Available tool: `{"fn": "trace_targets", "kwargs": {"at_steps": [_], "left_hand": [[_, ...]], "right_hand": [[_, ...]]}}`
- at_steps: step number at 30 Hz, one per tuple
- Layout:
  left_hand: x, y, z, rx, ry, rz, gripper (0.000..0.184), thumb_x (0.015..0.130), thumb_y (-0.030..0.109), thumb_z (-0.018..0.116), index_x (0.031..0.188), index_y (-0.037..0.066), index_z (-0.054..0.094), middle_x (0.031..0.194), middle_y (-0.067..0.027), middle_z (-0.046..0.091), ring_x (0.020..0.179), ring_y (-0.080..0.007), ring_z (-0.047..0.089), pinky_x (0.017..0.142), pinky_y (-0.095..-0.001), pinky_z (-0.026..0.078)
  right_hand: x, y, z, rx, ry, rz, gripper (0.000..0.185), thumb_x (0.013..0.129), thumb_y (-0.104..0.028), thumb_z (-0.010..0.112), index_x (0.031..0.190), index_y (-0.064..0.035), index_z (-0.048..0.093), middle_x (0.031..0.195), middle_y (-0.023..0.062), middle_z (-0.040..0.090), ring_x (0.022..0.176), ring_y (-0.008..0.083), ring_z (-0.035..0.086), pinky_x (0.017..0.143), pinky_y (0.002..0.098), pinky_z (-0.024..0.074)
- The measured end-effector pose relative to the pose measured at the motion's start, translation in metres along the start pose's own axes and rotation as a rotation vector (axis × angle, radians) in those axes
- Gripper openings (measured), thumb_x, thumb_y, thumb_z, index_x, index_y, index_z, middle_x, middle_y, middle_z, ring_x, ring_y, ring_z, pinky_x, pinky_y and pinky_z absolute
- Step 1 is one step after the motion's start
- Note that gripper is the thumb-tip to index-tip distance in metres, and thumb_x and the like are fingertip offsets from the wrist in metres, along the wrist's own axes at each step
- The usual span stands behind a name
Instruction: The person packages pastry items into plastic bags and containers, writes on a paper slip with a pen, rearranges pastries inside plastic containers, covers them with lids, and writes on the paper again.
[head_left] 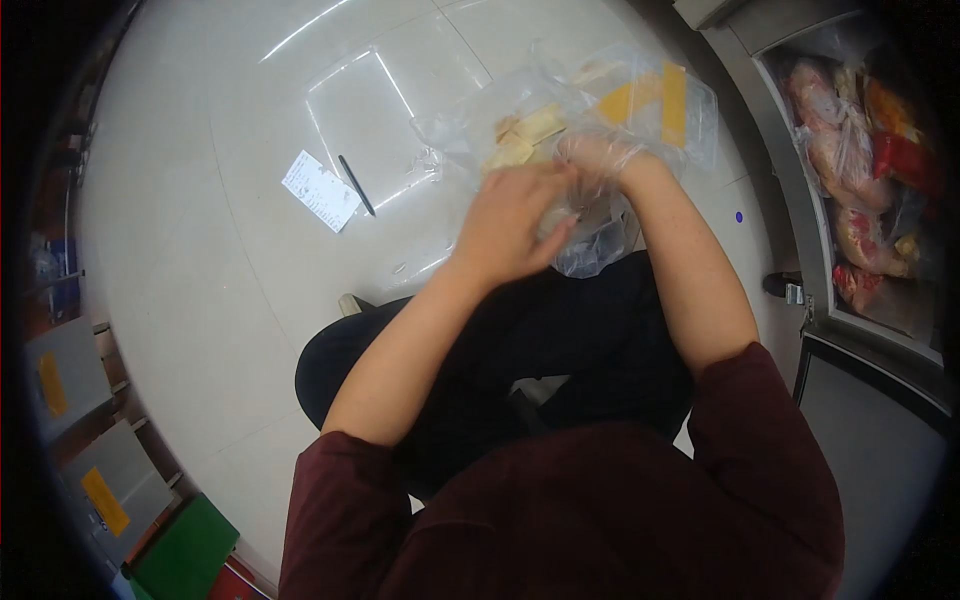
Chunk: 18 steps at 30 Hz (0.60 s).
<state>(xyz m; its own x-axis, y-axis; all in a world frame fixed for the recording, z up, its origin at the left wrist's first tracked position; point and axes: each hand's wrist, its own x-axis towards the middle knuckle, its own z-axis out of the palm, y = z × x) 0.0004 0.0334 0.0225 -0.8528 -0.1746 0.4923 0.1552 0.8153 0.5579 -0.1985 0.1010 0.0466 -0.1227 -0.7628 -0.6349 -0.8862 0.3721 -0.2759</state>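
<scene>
Near the upper middle, my left hand (pixel 510 225) is at the near side of a clear plastic bag (pixel 460 110), its thumb apart from the fingers, which are partly blurred. My right hand (pixel 600 158) is wrapped in the clear plastic, with its fingers partly hidden. Pale yellow pieces (pixel 525 137) show through the bag just beyond my hands. Behind my right hand lies a clear container (pixel 703 125) with yellow-orange strips (pixel 673 105). More crumpled plastic (pixel 592 252) hangs below my hands, near my lap.
A written paper slip (pixel 320 192) and a dark pen (pixel 356 185) lie on the tiled floor (pixel 240 300). At the right, an open freezer drawer (pixel 785 170) holds bagged meat (pixel 840 160). Grey boxes (pixel 115 480) and a green box (pixel 187 548) stand at the lower left.
</scene>
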Motion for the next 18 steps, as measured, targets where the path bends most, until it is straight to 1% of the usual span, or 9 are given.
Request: {"fn": "trace_targets", "kwargs": {"at_steps": [3, 6, 7, 9, 10, 12, 13, 16, 18], "left_hand": [[-0.005, -0.013, -0.001, 0.07, -0.165, -0.16, 0.077, 0.082, 0.025, 0.08, 0.147, 0.005, 0.045, 0.145, -0.0192, 0.051, 0.13, -0.0389, 0.052, 0.106, -0.0474, 0.044], [-0.001, -0.004, 0.007, 0.017, 0.157, -0.228, 0.084, 0.084, 0.022, 0.081, 0.153, 0.004, 0.035, 0.151, -0.0235, 0.043, 0.132, -0.0409, 0.05, 0.11, -0.0477, 0.044], [0.0, 0.001, 0.007, -0.08, 0.22, -0.305, 0.087, 0.085, 0.023, 0.081, 0.154, 0.002, 0.032, 0.152, -0.0249, 0.041, 0.133, -0.042, 0.05, 0.11, -0.0471, 0.044], [0.004, 0.008, 0.007, -0.274, 0.345, -0.455, 0.092, 0.087, 0.025, 0.081, 0.155, -0.003, 0.025, 0.155, -0.0279, 0.036, 0.134, -0.0443, 0.049, 0.11, -0.0458, 0.046], [0.005, 0.009, 0.007, -0.448, 0.342, -0.579, 0.093, 0.088, 0.027, 0.081, 0.155, -0.004, 0.025, 0.155, -0.0265, 0.038, 0.134, -0.0418, 0.049, 0.108, -0.0444, 0.047], [0.007, 0.008, 0.006, -0.797, 0.324, -0.822, 0.095, 0.089, 0.03, 0.081, 0.156, -0.008, 0.024, 0.154, -0.0237, 0.041, 0.135, -0.0369, 0.05, 0.106, -0.0416, 0.05], [0.007, 0.004, 0.006, -0.87, 0.294, -0.81, 0.096, 0.089, 0.029, 0.081, 0.156, -0.009, 0.025, 0.154, -0.0232, 0.042, 0.134, -0.0364, 0.051, 0.105, -0.0414, 0.049], [0.004, -0.003, 0.004, -0.993, 0.224, -0.774, 0.093, 0.088, 0.027, 0.082, 0.155, -0.011, 0.028, 0.152, -0.0219, 0.046, 0.134, -0.0348, 0.052, 0.105, -0.0404, 0.049], [0.006, -0.003, -0.001, -0.956, 0.21, -0.743, 0.088, 0.089, 0.025, 0.081, 0.154, -0.009, 0.033, 0.15, -0.0213, 0.048, 0.134, -0.0334, 0.052, 0.104, -0.0397, 0.05]], "right_hand": [[-0.009, 0.002, -0.007, 0.046, -0.053, -0.046, 0.053, 0.056, -0.016, 0.09, 0.105, -0.0046, 0.072, 0.091, 0.016, 0.073, 0.086, 0.0311, 0.069, 0.078, 0.0399, 0.0538], [-0.027, 0.003, -0.017, 0.24, 0.006, -0.114, 0.051, 0.065, -0.023, 0.09, 0.108, -0.002, 0.071, 0.087, 0.0159, 0.073, 0.083, 0.0262, 0.068, 0.077, 0.0388, 0.0534], [-0.033, 0.003, -0.02, 0.327, 0.037, -0.131, 0.051, 0.069, -0.026, 0.089, 0.109, -0.0011, 0.071, 0.086, 0.0156, 0.072, 0.082, 0.0242, 0.068, 0.077, 0.0384, 0.0533], [-0.037, 0.008, -0.023, 0.5, 0.046, -0.103, 0.054, 0.077, -0.031, 0.086, 0.117, 0.0005, 0.068, 0.096, 0.0144, 0.073, 0.089, 0.0203, 0.067, 0.083, 0.036, 0.0525], [-0.038, 0.01, -0.024, 0.587, 0.05, -0.089, 0.055, 0.081, -0.033, 0.084, 0.12, 0.0013, 0.067, 0.101, 0.0138, 0.073, 0.093, 0.0183, 0.067, 0.086, 0.0348, 0.0522], [-0.036, 0.012, -0.02, 0.803, 0.078, -0.221, 0.063, 0.085, -0.035, 0.081, 0.131, 0.0025, 0.061, 0.115, 0.0127, 0.071, 0.104, 0.0177, 0.065, 0.095, 0.0335, 0.0496], [-0.035, 0.012, -0.018, 0.911, 0.093, -0.29, 0.067, 0.088, -0.036, 0.079, 0.137, 0.003, 0.058, 0.122, 0.0122, 0.069, 0.109, 0.0174, 0.064, 0.099, 0.0329, 0.0483], [-0.041, 0.003, -0.011, 1.279, 0.0, -0.466, 0.068, 0.086, -0.025, 0.079, 0.145, -0.001, 0.054, 0.129, 0.0127, 0.067, 0.118, 0.0189, 0.062, 0.103, 0.0349, 0.0468], [-0.038, 0.008, -0.013, 1.151, 0.008, -0.512, 0.073, 0.083, -0.017, 0.08, 0.148, -0.0013, 0.051, 0.131, 0.0108, 0.065, 0.117, 0.0196, 0.062, 0.105, 0.0344, 0.0468]]}}
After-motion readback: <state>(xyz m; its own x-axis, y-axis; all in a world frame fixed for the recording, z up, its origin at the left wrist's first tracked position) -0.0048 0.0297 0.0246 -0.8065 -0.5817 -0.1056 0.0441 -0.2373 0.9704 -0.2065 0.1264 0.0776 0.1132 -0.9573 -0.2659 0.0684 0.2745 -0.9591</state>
